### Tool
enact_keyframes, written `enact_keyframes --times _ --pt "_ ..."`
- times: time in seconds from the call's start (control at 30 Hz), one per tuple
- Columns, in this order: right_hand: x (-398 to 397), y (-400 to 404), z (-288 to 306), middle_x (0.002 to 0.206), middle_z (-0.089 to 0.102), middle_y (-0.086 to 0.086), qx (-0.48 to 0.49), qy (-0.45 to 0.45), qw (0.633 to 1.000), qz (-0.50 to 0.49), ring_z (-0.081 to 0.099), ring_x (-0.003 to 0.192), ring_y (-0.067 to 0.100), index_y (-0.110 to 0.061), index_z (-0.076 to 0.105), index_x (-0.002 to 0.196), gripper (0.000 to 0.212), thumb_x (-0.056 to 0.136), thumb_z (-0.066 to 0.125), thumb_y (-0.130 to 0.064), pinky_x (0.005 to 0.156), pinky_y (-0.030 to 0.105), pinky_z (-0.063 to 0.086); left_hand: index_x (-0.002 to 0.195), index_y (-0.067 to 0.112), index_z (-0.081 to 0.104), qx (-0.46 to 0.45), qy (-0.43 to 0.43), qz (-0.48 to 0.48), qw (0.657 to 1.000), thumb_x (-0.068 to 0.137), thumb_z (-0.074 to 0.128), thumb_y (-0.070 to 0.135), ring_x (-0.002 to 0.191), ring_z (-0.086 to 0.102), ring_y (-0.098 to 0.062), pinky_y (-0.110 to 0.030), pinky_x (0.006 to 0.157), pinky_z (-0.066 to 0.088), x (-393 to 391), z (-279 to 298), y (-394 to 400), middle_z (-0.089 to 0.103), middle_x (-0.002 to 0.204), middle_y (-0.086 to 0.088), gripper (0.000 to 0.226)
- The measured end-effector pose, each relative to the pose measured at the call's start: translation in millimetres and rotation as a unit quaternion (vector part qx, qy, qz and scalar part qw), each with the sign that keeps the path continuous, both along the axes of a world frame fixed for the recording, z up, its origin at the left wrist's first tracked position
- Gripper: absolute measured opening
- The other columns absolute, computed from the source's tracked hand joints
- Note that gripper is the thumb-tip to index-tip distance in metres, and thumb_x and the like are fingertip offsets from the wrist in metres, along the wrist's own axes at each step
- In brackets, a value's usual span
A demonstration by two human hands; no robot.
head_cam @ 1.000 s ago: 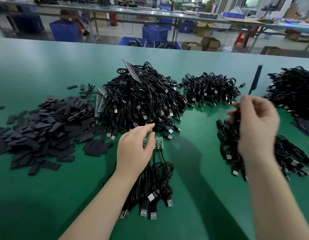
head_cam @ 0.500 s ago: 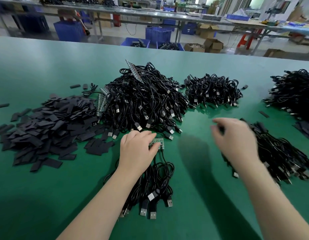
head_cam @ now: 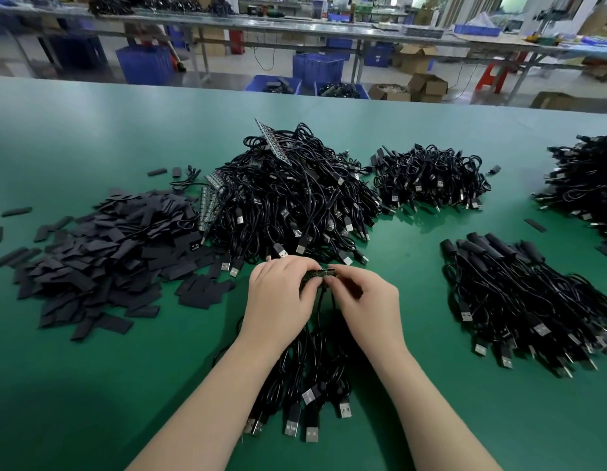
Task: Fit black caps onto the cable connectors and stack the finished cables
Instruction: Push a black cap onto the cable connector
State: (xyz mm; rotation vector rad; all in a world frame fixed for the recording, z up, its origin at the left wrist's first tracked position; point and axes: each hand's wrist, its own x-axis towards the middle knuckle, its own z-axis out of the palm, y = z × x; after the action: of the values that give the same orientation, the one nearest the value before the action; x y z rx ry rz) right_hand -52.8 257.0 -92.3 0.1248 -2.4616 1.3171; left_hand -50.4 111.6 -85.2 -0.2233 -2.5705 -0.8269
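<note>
So both hands are meeting mid-frame over the green table mat [head_cam: 91,385]. The left hand [head_cam: 278,300] and the right hand [head_cam: 366,304] have their fingers curled in, pinching a small green circuit-board strip [head_cam: 320,274] between them. That strip is the bare connector end of a bundle of thin black cables [head_cam: 305,375] that trails down toward the bottom of the frame, with the silver USB plugs fanned out at the low end.

The thing that matters for the next move, I think: the strip's long axis runs left to right, and it sits right at the fingertips of both hands, at the upper edge of the knuckles. Neither hand holds a cap as far as I can see.

The loose heap of flat black rectangular caps [head_cam: 101,256] lies to the left of the frame, well apart from the hands but clearly nearer the left one. So my guess is the left hand reaches for a cap while the right keeps the strip.

The fan of already-capped black cables [head_cam: 519,300] sits at right, closer to the right hand, so finished ones would go that way. The big tangled mound of uncapped black cables [head_cam: 288,205] is just above the hands.
</note>
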Motion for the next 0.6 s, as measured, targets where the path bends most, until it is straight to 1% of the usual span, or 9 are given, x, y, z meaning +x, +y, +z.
enact_keyframes --times 0.07,0.17,0.23,0.3,0.43,0.6 --pt "0.9 3.5 -1.1 0.086 0.07 -0.024 -0.036 -0.01 0.999 0.0 0.065 0.086 -0.005 -0.022 0.078 0.097 0.012 0.087 0.074 -0.016 0.079 0.008 0.047 0.105 0.026 0.068 -0.001 -0.007 -0.016 1.0 0.091 0.066 0.026 0.102 0.059 -0.012 -0.022 0.095 0.024 -0.4 0.4 0.6 0.067 0.102 0.014 0.014" --pt "0.8 4.8 -2.6 0.088 0.073 -0.018 -0.033 0.002 0.999 -0.006 0.066 0.086 -0.001 -0.023 0.078 0.095 0.01 0.087 0.075 -0.017 0.081 0.015 0.05 0.113 0.027 0.068 -0.002 -0.013 -0.028 1.0 0.092 0.064 0.027 0.106 0.057 -0.01 -0.024 0.099 0.024 -0.5 0.9 0.2 0.067 0.108 0.013 0.021" --pt "0.9 4.8 -2.1 0.089 0.073 -0.016 -0.038 0.013 0.999 -0.006 0.066 0.087 0.0 -0.023 0.078 0.094 0.01 0.087 0.075 -0.017 0.082 0.017 0.051 0.112 0.027 0.068 -0.003 -0.01 -0.03 0.999 0.093 0.063 0.028 0.105 0.057 -0.01 -0.026 0.1 0.025 -0.3 1.3 0.2 0.066 0.107 0.014 0.019" --pt "1.2 4.6 -2.3 0.088 0.073 -0.017 -0.043 0.015 0.999 -0.004 0.066 0.087 0.0 -0.023 0.078 0.094 0.01 0.087 0.075 -0.017 0.081 0.017 0.051 0.107 0.027 0.069 -0.001 -0.007 -0.029 1.0 0.093 0.063 0.028 0.103 0.058 -0.009 -0.026 0.098 0.027 0.0 1.7 0.3 0.066 0.104 0.014 0.016" --pt "1.5 4.0 -3.4 0.088 0.072 -0.02 -0.064 0.001 0.998 0.003 0.066 0.084 -0.003 -0.027 0.077 0.099 0.015 0.085 0.076 -0.021 0.077 0.01 0.049 0.107 0.028 0.069 0.004 -0.009 -0.028 1.0 0.091 0.063 0.027 0.104 0.055 -0.007 -0.022 0.096 0.022 0.7 1.5 0.9 0.065 0.105 0.016 0.017" --pt "1.8 4.6 -5.1 0.088 0.072 -0.018 -0.059 0.017 0.998 0.003 0.065 0.086 -0.002 -0.024 0.078 0.095 0.012 0.086 0.075 -0.017 0.077 0.01 0.049 0.104 0.027 0.07 0.0 -0.009 -0.029 1.0 0.089 0.066 0.029 0.102 0.057 -0.009 -0.023 0.094 0.024 0.8 1.2 2.5 0.065 0.102 0.015 0.016"
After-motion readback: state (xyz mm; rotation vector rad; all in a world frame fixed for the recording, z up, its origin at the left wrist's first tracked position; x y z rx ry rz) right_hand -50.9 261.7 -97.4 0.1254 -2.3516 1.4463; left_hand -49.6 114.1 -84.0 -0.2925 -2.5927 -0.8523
